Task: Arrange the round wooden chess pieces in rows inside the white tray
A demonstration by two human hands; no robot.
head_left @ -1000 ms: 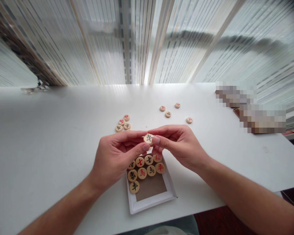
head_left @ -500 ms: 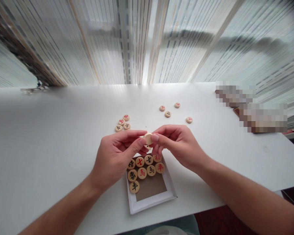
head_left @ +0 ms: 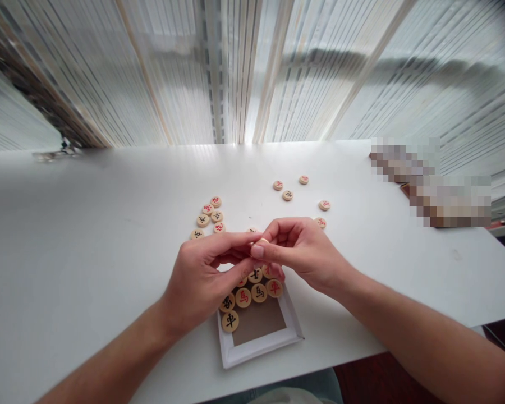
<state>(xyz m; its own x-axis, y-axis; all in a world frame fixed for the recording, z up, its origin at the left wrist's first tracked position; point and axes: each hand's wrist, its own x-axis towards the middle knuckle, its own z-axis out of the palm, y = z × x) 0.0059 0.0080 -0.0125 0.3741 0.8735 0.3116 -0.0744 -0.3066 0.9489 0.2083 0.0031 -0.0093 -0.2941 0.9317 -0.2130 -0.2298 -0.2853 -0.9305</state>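
Note:
Above the box, my right hand (head_left: 301, 247) pinches a wooden Chinese chess piece (head_left: 261, 241) between thumb and fingers; only a pale sliver of it shows. My left hand (head_left: 206, 269) meets it from the other side, index fingertip at the piece's edge and thumb lower down. Its inner fingers are partly hidden. Below the hands is a shallow white box (head_left: 261, 348) holding rows of round pieces with red and black characters. A black-marked piece (head_left: 230, 321) lies alone in the lower row at the left. My hands cover part of the upper row.
Several loose pieces (head_left: 217, 216) lie together beyond my left hand. More, such as a red-marked piece (head_left: 324, 205), are scattered beyond my right hand. The white table (head_left: 88, 235) ends at a striped curtain (head_left: 172, 73). Blurred-out objects (head_left: 450, 202) stand at the right.
The piece between my hands has turned from its pale blank face to nearly edge-on. My left hand has shifted slightly right, its thumb lower. More loose pieces show beyond the hands.

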